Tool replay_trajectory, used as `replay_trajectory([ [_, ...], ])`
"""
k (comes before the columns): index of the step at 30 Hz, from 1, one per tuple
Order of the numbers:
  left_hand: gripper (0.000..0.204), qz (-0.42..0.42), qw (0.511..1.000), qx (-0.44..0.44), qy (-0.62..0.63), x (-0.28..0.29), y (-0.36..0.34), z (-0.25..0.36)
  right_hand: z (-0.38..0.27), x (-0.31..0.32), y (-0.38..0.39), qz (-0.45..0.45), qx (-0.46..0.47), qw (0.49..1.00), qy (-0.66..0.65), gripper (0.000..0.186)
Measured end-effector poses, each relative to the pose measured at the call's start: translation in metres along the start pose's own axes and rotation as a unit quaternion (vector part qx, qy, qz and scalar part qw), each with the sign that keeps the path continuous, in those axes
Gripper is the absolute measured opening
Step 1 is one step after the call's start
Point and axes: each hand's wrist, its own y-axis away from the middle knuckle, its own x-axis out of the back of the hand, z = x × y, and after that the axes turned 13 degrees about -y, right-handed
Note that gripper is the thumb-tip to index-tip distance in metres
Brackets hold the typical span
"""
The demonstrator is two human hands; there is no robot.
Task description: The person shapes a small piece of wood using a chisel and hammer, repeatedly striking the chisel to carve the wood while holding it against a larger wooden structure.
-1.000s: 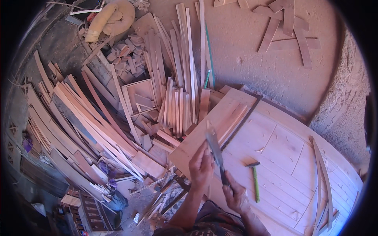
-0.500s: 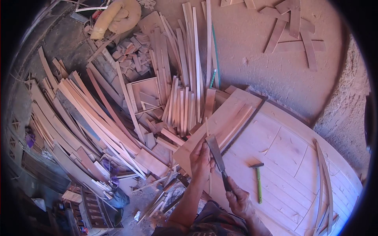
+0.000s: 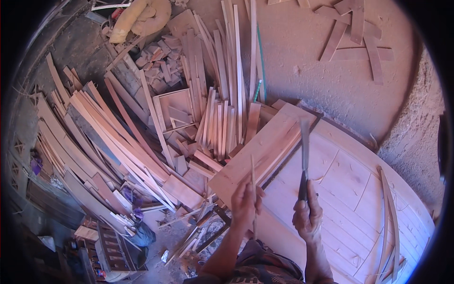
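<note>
My left hand is closed around a thin wooden strip, which stands nearly upright and sticks out above and below the fingers. In my right hand is a chisel with a dark handle, its flat blade pointing up and blurred by motion. The blade is apart from the strip, to its right. Both hands are over the near left part of a pale panelled wooden surface. The green-handled hammer lying there is now mostly hidden behind my right hand.
A wide board lies along the surface's left edge. Long bent slats rest on its right side. Stacked timber lengths and a heap of offcuts fill the left. Loose flat pieces lie at the far right.
My right hand has moved up and right, lifting the chisel away from the strip and turning its blade upward. My left hand has dropped slightly, still holding the strip.
</note>
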Motion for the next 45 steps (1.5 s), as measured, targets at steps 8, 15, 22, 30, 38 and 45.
replay_trajectory([
  [8,0.036,0.021,0.997,-0.047,0.052,0.003,-0.026,-0.004,0.033,-0.010,0.053,-0.159,-0.072,0.980,0.091,0.052],
  [15,0.033,0.041,0.994,-0.092,-0.029,0.002,-0.025,-0.009,0.032,-0.015,0.055,-0.158,-0.048,0.982,0.089,0.053],
  [22,0.032,0.072,0.996,0.025,0.046,-0.003,-0.013,0.003,0.036,-0.025,0.032,-0.124,0.024,0.983,0.135,0.051],
  [30,0.041,-0.010,0.994,0.073,0.076,-0.003,-0.007,0.010,0.008,-0.007,0.001,-0.088,0.011,0.991,0.099,0.051],
  [38,0.040,0.011,0.999,-0.007,0.037,0.007,-0.025,0.000,0.029,-0.016,0.050,-0.160,-0.032,0.979,0.120,0.049],
  [45,0.037,0.011,0.998,-0.057,-0.022,-0.005,-0.014,-0.004,0.044,-0.022,0.037,-0.124,0.078,0.972,0.182,0.048],
])
